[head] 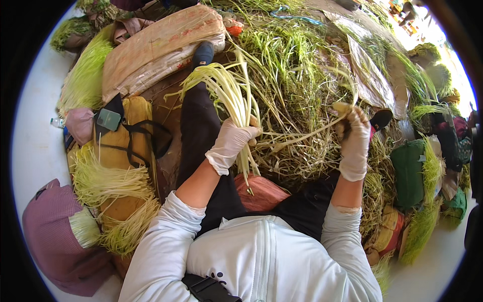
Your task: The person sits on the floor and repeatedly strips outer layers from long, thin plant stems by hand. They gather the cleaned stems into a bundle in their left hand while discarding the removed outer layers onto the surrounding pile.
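My left hand [236,139], in a thin white glove, grips a bunch of long pale yellow-green vegetable stalks [228,94]. Their leafy tops fan out above the fist, and the white lower ends hang below it over a reddish woven sack [260,190] between my legs. To the right, my right hand [353,136] wears a similar glove with dark dirt on the fingers. It is closed on a limp pale leaf strand [313,133], which trails toward the bunch. Another blurred strand curves up above that hand.
A heap of loose leaves and trimmings [294,94] spreads ahead. At left are a stuffed woven sack [162,49], a yellow bundle [137,113] with a phone [108,119], laid-out stalks [113,179] and a purple bag [62,234]. A green bundle [407,173] stands right.
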`<state>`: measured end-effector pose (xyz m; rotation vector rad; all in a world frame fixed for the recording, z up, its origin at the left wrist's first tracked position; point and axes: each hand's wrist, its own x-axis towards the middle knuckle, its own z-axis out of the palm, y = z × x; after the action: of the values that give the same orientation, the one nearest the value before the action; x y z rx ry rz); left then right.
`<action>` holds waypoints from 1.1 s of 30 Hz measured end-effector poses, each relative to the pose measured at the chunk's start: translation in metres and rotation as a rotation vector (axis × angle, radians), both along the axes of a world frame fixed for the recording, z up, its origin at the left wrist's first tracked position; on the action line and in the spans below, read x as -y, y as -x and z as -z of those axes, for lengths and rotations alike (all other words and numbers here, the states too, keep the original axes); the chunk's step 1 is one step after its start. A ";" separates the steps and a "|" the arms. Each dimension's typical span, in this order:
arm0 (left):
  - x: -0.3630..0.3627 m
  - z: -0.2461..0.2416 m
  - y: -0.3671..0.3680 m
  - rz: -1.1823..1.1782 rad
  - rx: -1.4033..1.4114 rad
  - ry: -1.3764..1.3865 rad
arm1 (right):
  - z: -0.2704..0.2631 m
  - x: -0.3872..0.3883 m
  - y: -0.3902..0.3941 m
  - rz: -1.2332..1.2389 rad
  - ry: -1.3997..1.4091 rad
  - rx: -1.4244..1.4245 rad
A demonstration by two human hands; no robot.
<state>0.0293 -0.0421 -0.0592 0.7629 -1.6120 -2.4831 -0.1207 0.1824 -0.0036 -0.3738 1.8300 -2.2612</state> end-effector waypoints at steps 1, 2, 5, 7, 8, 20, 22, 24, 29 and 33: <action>0.000 -0.002 0.000 -0.015 -0.009 -0.006 | -0.008 -0.001 0.006 0.056 0.011 0.021; -0.001 -0.004 0.001 -0.019 -0.031 -0.021 | -0.014 0.004 0.008 -0.029 -0.006 -0.055; -0.006 -0.011 -0.001 0.007 -0.101 -0.094 | -0.027 0.039 -0.002 -0.105 -0.275 -0.053; -0.012 -0.014 -0.002 0.027 -0.154 -0.137 | -0.021 0.075 -0.018 -0.305 -0.429 -0.199; -0.014 -0.014 -0.002 0.093 -0.197 -0.150 | -0.014 0.097 -0.027 -0.362 -0.491 -0.473; 0.027 -0.003 -0.003 0.030 -0.300 -0.537 | 0.008 0.027 -0.059 -0.834 -0.441 0.251; 0.030 -0.004 -0.005 0.027 -0.307 -0.535 | 0.002 0.000 -0.059 -0.817 -0.471 0.260; 0.033 -0.004 -0.006 -0.063 -0.261 -0.525 | 0.001 -0.033 -0.060 -0.736 -0.417 0.354; 0.044 -0.005 -0.007 -0.161 -0.293 -0.562 | 0.036 -0.135 -0.046 -0.327 -0.375 0.282; 0.045 -0.005 -0.006 -0.152 -0.290 -0.548 | 0.061 -0.195 -0.017 0.041 -0.934 0.369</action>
<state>0.0358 -0.0872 -0.0546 0.5052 -0.7555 -2.7789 -0.1041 0.3773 -0.0646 0.2280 2.3813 -1.1442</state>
